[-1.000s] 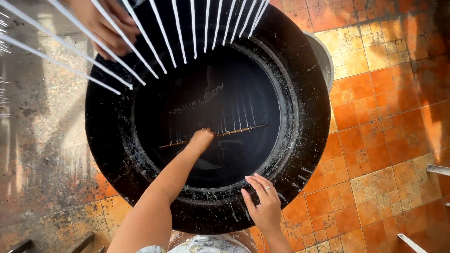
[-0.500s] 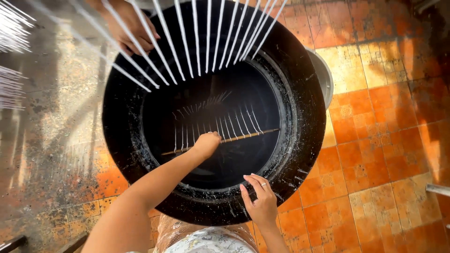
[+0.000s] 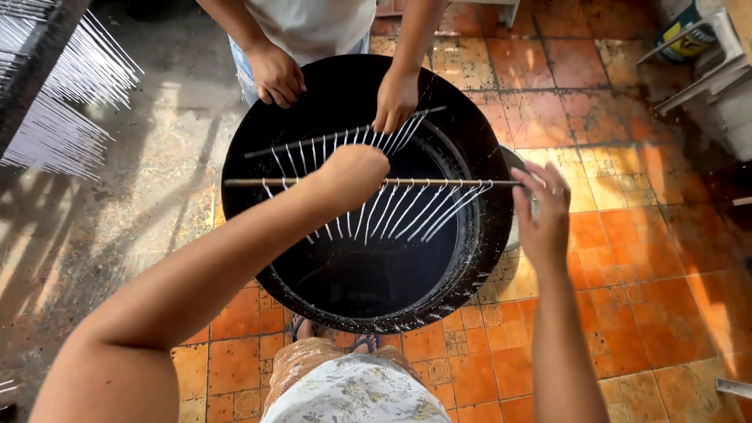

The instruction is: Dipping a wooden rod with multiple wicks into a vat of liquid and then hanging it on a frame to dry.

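My left hand (image 3: pixel 354 174) is closed in a fist around the middle of a thin wooden rod (image 3: pixel 439 182), and my right hand (image 3: pixel 544 210) pinches its right end between fingertips just past the right rim of the big black tub (image 3: pixel 258 149), so the rod spans the tub with roughly fifteen white strands (image 3: pixel 407 210) hanging over the dark liquid. At the far rim, another person's two hands (image 3: pixel 395 98) hold a second strung rod (image 3: pixel 313 143), close behind mine. Orange floor tiles (image 3: pixel 627 313) lie open to the right; one rack of white sticks (image 3: pixel 70 102) stands at the far left.
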